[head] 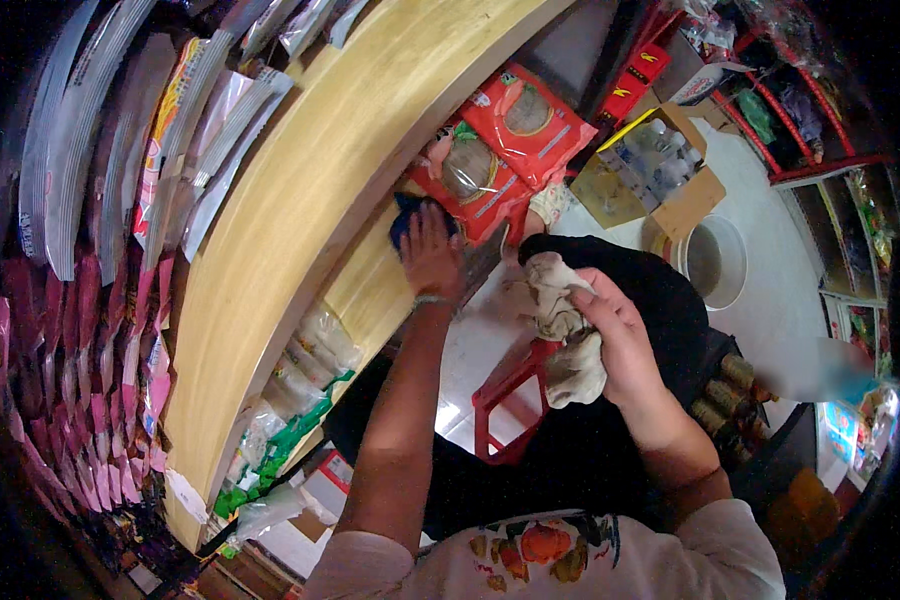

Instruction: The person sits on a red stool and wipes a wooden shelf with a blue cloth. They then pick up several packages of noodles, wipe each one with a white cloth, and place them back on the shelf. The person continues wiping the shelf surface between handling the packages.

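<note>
My left hand (pixel 432 259) reaches onto a pale wooden lower shelf (pixel 367 281) and holds a dark blue cloth (pixel 412 204) down against it. The fingers lie over the cloth, so part of it is hidden. Right beside that hand are red plastic packets (pixel 480 184) with clear windows, greyish contents showing through. In my right hand (pixel 621 330) is a crumpled off-white cloth (pixel 574 371) with grey stains, gripped between thumb and fingers above my lap.
A red plastic stool (pixel 487 416) stands between my legs. To the right are an open cardboard box (pixel 682 202) of plastic bottles and a white bucket (pixel 712 262). Packets (pixel 112 165) crowd the upper shelf (pixel 270 202), whose edge overhangs the lower shelf. A blurred person (pixel 825 369) is at far right.
</note>
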Tool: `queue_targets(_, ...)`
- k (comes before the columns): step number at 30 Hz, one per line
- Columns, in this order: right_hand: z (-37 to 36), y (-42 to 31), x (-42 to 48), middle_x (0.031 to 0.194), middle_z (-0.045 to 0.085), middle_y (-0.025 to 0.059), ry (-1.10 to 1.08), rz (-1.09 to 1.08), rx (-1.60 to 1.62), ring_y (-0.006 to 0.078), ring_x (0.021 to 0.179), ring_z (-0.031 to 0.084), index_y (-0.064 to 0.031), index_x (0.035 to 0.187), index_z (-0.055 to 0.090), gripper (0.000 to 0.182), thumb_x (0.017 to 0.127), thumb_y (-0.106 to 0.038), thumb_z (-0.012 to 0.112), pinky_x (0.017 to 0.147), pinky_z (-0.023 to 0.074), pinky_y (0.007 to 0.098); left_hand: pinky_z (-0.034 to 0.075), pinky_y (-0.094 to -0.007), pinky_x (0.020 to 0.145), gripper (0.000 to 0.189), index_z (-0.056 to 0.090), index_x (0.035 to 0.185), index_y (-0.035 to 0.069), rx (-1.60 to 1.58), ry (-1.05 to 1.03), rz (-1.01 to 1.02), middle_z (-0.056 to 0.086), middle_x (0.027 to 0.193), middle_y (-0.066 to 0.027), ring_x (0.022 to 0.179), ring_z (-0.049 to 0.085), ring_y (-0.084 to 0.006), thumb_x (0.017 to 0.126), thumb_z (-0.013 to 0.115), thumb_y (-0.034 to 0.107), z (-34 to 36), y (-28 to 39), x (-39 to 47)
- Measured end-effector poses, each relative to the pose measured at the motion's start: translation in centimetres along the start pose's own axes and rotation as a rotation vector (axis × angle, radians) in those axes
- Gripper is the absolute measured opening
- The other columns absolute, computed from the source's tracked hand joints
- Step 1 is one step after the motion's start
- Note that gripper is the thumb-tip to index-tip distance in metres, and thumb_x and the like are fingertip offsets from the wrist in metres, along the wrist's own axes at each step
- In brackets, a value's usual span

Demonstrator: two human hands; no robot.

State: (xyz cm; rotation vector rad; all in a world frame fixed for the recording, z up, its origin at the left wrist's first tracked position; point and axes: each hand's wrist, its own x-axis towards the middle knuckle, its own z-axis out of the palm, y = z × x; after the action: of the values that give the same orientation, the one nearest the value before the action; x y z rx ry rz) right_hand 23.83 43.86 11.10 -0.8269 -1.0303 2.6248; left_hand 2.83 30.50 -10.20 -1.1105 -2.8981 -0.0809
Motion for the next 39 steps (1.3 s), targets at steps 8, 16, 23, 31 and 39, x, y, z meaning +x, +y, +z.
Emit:
queue_targets(8,-1.7,-0.4,0.0,0.104,0.063,0.0088,0.115,0.064,0.061,0.0169,0.093,0.063,-0.0022,0.113,0.053,0.023,0.095,-0.016,0.047,0.083,0.0492,0.0293,0.024,-0.0479,0.111,0.058,0.032,0.146,0.013,-0.116,-0.18,0.17,0.027,0.152,-0.0136,0.137,0.031,-0.0333,0.092,0.047,0.027,-3.5,-3.3,-6.0)
queue_targets(16,-2.2,0.2,-0.6,0.095,0.063,0.0026,0.096,0.177,0.181,0.0106,0.084,0.061,-0.0068,0.107,0.055,0.016,0.096,-0.017,0.05,0.076,0.0486,0.0257,0.03,-0.0512,0.107,0.053,0.033,0.144,0.003,0.041,-0.152,-0.633,0.036,0.141,-0.0301,0.128,0.037,-0.0447,0.098,0.034,0.031,-2.0,-14.5,-7.3)
queue_targets(23,-2.5,0.6,-0.3,0.109,0.061,0.0075,0.046,0.241,0.106,0.0161,0.099,0.06,-0.0056,0.119,0.048,0.024,0.095,-0.009,0.045,0.087,0.0492,0.0298,0.031,-0.0485,0.106,0.05,0.038,0.14,0.003,-0.058,-0.222,-0.702,0.04,0.139,-0.0259,0.127,0.039,-0.0414,0.096,0.036,0.027,1.1,-12.1,6.5)
queue_targets(31,-1.6,0.7,-0.3,0.104,0.059,0.0052,0.013,0.259,-0.148,0.0116,0.094,0.058,-0.0034,0.119,0.049,0.025,0.098,-0.015,0.049,0.081,0.0476,0.0261,0.033,-0.0454,0.105,0.045,0.043,0.136,0.003,-0.186,-0.217,-0.124,0.044,0.137,-0.021,0.126,0.041,-0.0377,0.095,0.039,0.023,2.8,-4.4,12.4)
queue_targets(39,-1.2,0.9,-0.6,0.102,0.058,0.0028,-0.037,0.237,-0.103,0.0079,0.097,0.053,-0.0025,0.116,0.053,0.025,0.096,-0.018,0.051,0.083,0.0429,0.0246,0.035,-0.0474,0.103,0.037,0.053,0.124,0.002,-0.67,0.002,0.281,0.054,0.128,-0.0199,0.12,0.047,-0.0392,0.087,0.051,0.004,0.3,-6.2,-2.0)
